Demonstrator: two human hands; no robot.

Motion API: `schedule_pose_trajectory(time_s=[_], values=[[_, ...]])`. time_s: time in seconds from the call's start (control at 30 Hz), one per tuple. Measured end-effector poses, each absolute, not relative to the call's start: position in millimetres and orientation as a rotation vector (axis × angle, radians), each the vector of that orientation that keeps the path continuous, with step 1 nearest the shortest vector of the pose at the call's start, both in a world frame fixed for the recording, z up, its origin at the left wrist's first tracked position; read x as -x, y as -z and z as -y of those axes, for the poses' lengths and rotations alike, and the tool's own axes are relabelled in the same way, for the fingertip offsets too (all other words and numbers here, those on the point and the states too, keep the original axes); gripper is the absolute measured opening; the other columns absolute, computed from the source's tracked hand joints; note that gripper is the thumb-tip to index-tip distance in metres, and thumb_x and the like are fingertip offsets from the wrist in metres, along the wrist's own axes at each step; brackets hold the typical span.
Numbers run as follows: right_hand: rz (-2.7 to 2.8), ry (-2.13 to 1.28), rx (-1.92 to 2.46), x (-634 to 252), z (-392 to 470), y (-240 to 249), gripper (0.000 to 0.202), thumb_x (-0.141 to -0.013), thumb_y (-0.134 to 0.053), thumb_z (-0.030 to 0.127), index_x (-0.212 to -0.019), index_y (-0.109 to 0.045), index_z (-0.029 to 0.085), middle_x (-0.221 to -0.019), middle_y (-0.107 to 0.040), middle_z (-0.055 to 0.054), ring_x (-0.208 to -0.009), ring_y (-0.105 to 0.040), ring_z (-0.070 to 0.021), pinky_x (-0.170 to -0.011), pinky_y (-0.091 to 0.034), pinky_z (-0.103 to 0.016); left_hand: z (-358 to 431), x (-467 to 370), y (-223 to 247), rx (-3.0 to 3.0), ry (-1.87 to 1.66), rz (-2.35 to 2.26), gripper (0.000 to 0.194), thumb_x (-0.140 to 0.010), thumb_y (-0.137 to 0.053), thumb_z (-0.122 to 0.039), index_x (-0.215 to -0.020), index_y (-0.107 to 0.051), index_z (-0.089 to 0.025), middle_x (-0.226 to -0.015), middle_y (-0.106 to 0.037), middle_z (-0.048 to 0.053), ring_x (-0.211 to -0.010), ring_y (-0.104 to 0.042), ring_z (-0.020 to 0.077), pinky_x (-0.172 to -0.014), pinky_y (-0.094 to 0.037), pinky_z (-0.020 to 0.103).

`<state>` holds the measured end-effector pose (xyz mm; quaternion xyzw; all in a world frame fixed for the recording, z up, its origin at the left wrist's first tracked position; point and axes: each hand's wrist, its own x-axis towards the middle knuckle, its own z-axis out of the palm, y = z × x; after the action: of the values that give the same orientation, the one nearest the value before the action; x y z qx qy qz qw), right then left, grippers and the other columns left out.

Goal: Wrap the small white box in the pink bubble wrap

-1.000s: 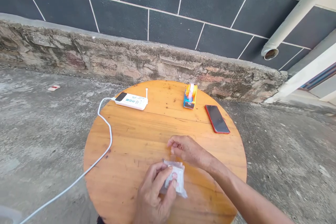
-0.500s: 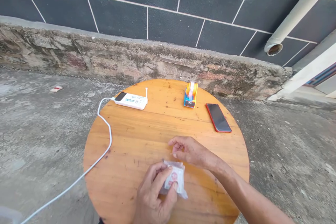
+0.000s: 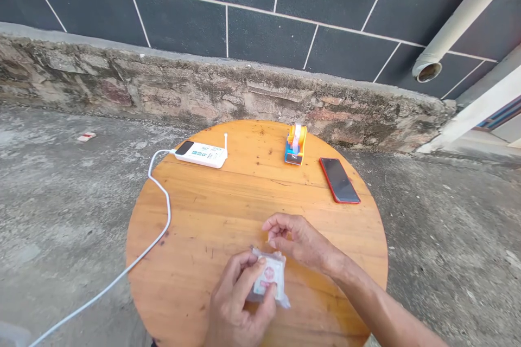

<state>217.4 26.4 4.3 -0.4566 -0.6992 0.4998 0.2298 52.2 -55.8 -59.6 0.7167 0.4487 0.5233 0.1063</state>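
A small, squarish packet (image 3: 269, 272) is held in the left hand (image 3: 239, 301), pinched by the thumb and fingers near the front edge of the table (image 3: 195, 217). The packet is wrapped in clear, crinkled plastic, by which a whitish, hazy sheen is given. Beneath the wrapping a pale, flat face is seen, marked in the middle with a round pinkish-red print; a second pinkish mark lies lower and is partly covered by the thumb. The plastic is extended past the contents in a loose, wrinkled flap at the lower right corner, and the upper edge is creased. Whether the packet is sealed cannot be told.

The right hand (image 3: 299, 241) is held just beyond the packet's upper right edge, with its fingers curled in toward the thumb; whether anything thin is gripped there cannot be told.

Farther out on the round wooden table, a phone (image 3: 340, 180) in a red case is laid at the right, its screen dark. A yellow and blue tape dispenser (image 3: 295, 146) is placed near the far edge, loaded with a roll of tape. At the far left a white device (image 3: 201, 155) with a dark display is set, and a white cable (image 3: 167, 200) is plugged into its left end and draped over the table's left edge.
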Motion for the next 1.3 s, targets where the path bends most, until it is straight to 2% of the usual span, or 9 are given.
schedule_pose_trajectory(time_s=[0.3, 0.5, 0.63, 0.8, 0.9, 0.97, 1.13, 1.3], values=[[1.795, -1.423, 1.211, -215.2, -9.5, -9.6, 0.018, -0.079, -0.055, 0.012, -0.095, -0.062, 0.017, -0.077, -0.059, 0.002, -0.071, -0.053, -0.0113, -0.067, -0.043, -0.024, 55.4, -57.6, 53.6, -2.038, -1.567, -1.333, 0.026, -0.077, -0.059, -0.009, -0.102, -0.06, -0.018, -0.095, -0.055, 0.007, -0.081, -0.062, 0.0154, -0.064, -0.056, 0.021], [1.934, -1.238, 1.323, -209.9, -1.6, -18.0, 0.02, -0.078, -0.052, 0.006, -0.091, -0.064, 0.016, -0.073, -0.062, 0.001, -0.068, -0.057, -0.0114, -0.066, -0.044, -0.022, 56.1, -56.7, 56.5, -2.043, -1.527, -1.34, 0.027, -0.077, -0.06, -0.01, -0.103, -0.059, -0.018, -0.097, -0.055, 0.007, -0.084, -0.062, 0.0161, -0.068, -0.056, 0.023], [2.129, -0.953, 1.311, -208.2, 3.4, -23.2, 0.025, -0.082, -0.049, 0.005, -0.095, -0.065, 0.019, -0.08, -0.066, 0.0, -0.075, -0.06, -0.0131, -0.071, -0.045, -0.023, 56.3, -55.9, 56.3, -2.041, -1.513, -1.337, 0.027, -0.077, -0.061, -0.011, -0.103, -0.06, -0.019, -0.097, -0.055, 0.007, -0.084, -0.062, 0.0166, -0.068, -0.056, 0.024], [2.412, -0.321, 1.255, -202.7, 28.9, -24.9, 0.029, -0.084, -0.047, 0.005, -0.102, -0.063, 0.019, -0.076, -0.065, -0.004, -0.073, -0.057, -0.0201, -0.071, -0.042, -0.034, 56.5, -54.4, 51.9, -2.011, -1.476, -1.317, 0.024, -0.079, -0.062, -0.013, -0.102, -0.06, -0.019, -0.097, -0.057, 0.007, -0.089, -0.062, 0.018, -0.074, -0.055, 0.027], [2.377, -0.117, 1.108, -210.2, 54.4, -22.5, 0.041, -0.084, -0.043, 0.002, -0.12, -0.053, 0.017, -0.085, -0.068, -0.007, -0.086, -0.058, -0.0233, -0.077, -0.042, -0.038, 57.8, -53.1, 49.0, -1.984, -1.423, -1.319, 0.025, -0.081, -0.062, -0.016, -0.105, -0.058, -0.02, -0.097, -0.058, 0.007, -0.092, -0.061, 0.0186, -0.076, -0.055, 0.028], [2.296, -0.092, 1.113, -221.8, 71.8, -19.2, 0.044, -0.084, -0.043, 0.001, -0.125, -0.048, 0.017, -0.093, -0.068, -0.007, -0.094, -0.059, -0.0231, -0.08, -0.043, -0.038, 59.0, -52.6, 49.2, -1.98, -1.403, -1.335, 0.025, -0.081, -0.061, -0.017, -0.106, -0.058, -0.021, -0.098, -0.058, 0.006, -0.092, -0.061, 0.0189, -0.076, -0.055, 0.029], [2.132, -0.17, 1.366, -245.4, 105.5, 10.4, 0.038, -0.087, -0.052, 0.015, -0.124, -0.049, 0.024, -0.109, -0.066, -0.007, -0.099, -0.062, -0.0214, -0.083, -0.051, -0.034, 62.6, -53.7, 58.2, -1.9, -1.379, -1.391, 0.036, -0.084, -0.06, -0.024, -0.118, -0.049, -0.022, -0.104, -0.058, 0.007, -0.096, -0.06, 0.0198, -0.08, -0.054, 0.032], [1.914, -0.344, 1.575, -236.9, 116.7, 55.5, 0.058, -0.082, -0.056, 0.021, -0.137, -0.039, 0.019, -0.133, -0.054, -0.012, -0.122, -0.052, -0.0265, -0.101, -0.045, -0.042, 68.0, -50.5, 58.1, -1.83, -1.316, -1.483, 0.047, -0.086, -0.057, -0.032, -0.128, -0.042, -0.02, -0.11, -0.059, 0.01, -0.099, -0.06, 0.0214, -0.082, -0.054, 0.036]])
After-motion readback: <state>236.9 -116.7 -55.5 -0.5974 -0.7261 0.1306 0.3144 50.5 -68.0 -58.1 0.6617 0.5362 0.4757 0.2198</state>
